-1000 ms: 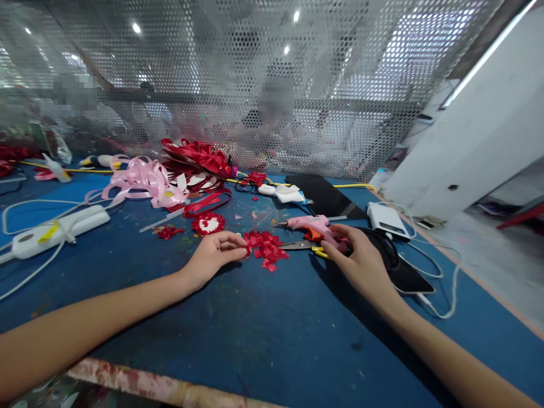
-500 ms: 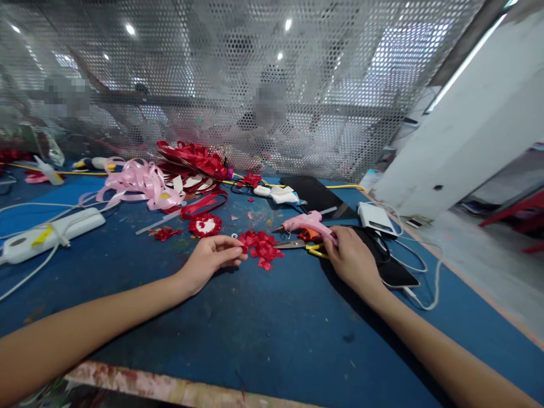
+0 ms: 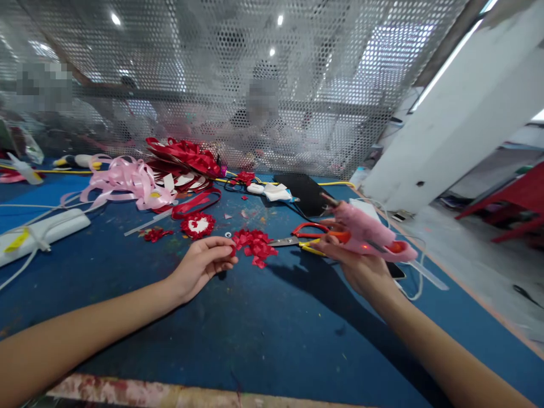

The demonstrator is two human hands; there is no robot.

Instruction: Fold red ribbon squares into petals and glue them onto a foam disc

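Observation:
My right hand (image 3: 357,260) grips a pink hot glue gun (image 3: 365,226) raised above the table, its nozzle toward the upper left and a clear glue stick (image 3: 431,276) jutting from its rear. Between thumb and fingers of my left hand (image 3: 206,263) is a small red ribbon piece (image 3: 233,249), partly hidden. A pile of red ribbon pieces (image 3: 257,248) lies just right of that hand. Scissors (image 3: 285,242) with orange and yellow handles rest beside the pile. Behind my left hand are a googly eye (image 3: 228,234) and a round white piece edged in red ribbon (image 3: 199,225).
Pink ribbon (image 3: 127,181) and a heap of red ribbon (image 3: 187,158) lie at the back left. A white power strip (image 3: 55,229) with cords is at left. Near the perforated metal screen (image 3: 204,68) lies a black flat panel (image 3: 304,192); people sit behind the screen.
My right hand has lifted the glue gun off the table and turned it. My left hand still pinches the red piece. The view has shifted slightly to the right.

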